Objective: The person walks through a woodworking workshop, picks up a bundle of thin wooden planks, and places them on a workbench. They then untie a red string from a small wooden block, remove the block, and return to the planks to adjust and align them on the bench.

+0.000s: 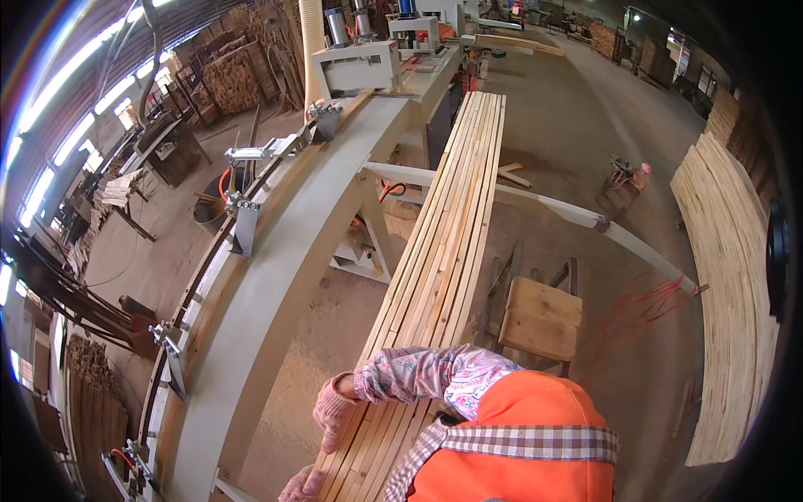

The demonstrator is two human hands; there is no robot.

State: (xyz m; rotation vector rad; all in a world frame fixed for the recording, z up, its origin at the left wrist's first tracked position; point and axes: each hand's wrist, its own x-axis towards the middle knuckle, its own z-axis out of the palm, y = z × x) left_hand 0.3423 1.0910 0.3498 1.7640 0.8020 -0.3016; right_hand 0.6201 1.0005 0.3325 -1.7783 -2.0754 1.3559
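Nearest, the person's gloved left hand [303, 485] shows partly at the lower edge, and just beyond it the gloved right hand [336, 410] lies against the left side of the long pale wooden strips [447, 251]; whether either hand's fingers are clamped on them cannot be told. Side by side, the strips run away past a wooden stool [542, 318] and over a pale metal bar [569, 211], right of the grey machine bed [288, 222]. Singly they should be light, stiff yet whippy, best held mid-length by their edges; bundled, heavy and prone to slide apart.
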